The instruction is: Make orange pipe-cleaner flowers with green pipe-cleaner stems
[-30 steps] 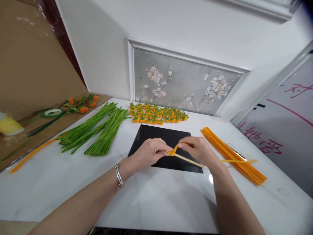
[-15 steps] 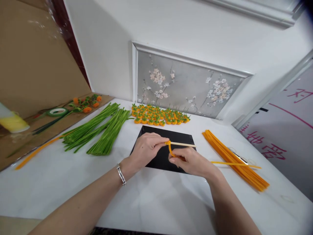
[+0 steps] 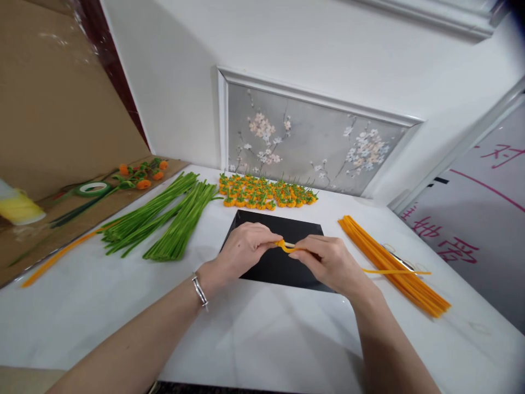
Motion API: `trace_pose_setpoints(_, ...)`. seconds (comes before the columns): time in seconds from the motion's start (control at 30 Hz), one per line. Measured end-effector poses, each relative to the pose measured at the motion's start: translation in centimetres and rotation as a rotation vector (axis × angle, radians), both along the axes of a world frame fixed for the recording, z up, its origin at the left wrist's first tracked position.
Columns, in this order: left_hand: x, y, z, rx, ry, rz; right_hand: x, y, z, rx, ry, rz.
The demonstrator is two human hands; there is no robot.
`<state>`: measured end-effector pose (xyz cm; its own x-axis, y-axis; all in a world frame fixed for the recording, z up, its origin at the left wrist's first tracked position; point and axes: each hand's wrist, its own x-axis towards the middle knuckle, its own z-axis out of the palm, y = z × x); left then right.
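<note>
Over a black board (image 3: 270, 269), my left hand (image 3: 243, 249) pinches one end of a thin pale stick (image 3: 289, 244), where an orange pipe cleaner (image 3: 287, 250) is wound around it. My right hand (image 3: 333, 261) is closed on the same pipe cleaner, close to the stick, and covers the stick's far end. Whether the right fingers also grip the stick, I cannot tell. The pipe cleaner's loose tail runs out to the right past my wrist. Beyond the board stand several small orange pumpkin-like pieces with green tops (image 3: 266, 191).
Bundles of green pipe cleaners (image 3: 180, 224) lie on the left, an orange bundle (image 3: 389, 262) on the right. One orange strip (image 3: 61, 257) lies at far left. On cardboard are a roll of green tape (image 3: 93, 189), finished orange pieces on stems (image 3: 143, 184) and a yellow-and-white container (image 3: 20, 207).
My right hand has risen from below the stick to its right end, drawing the orange pipe cleaner along. The left hand still pinches the wound end. The view has shifted slightly.
</note>
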<state>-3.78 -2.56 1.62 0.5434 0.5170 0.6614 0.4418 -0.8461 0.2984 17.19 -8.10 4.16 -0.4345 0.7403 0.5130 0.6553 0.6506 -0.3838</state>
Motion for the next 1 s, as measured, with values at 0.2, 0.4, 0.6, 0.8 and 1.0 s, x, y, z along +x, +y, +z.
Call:
trace_pose_setpoints(0.2,0.3,-0.4,0.0,-0.031,0.056,-0.084,0.4,0.4,0.4,0.015,0.123,-0.054)
trace_pose_setpoints(0.4,0.6,-1.0,0.4,-0.121,0.006,-0.218,1.5,1.6,-0.3,-0.192,0.220,-0.101)
trace_pose_setpoints(0.6,0.9,-1.4,0.6,-0.163,-0.138,-0.217,1.8,2.6,-1.6,-0.379,0.164,-0.064)
trace_pose_setpoints(0.8,0.4,-1.0,0.5,-0.168,-0.271,0.018,0.0,1.8,-2.1,-0.417,0.015,0.054)
trace_pose_setpoints(1.0,-0.2,-0.2,0.3,-0.020,-0.148,0.166,-0.9,0.4,-1.0,-0.264,-0.144,0.054)
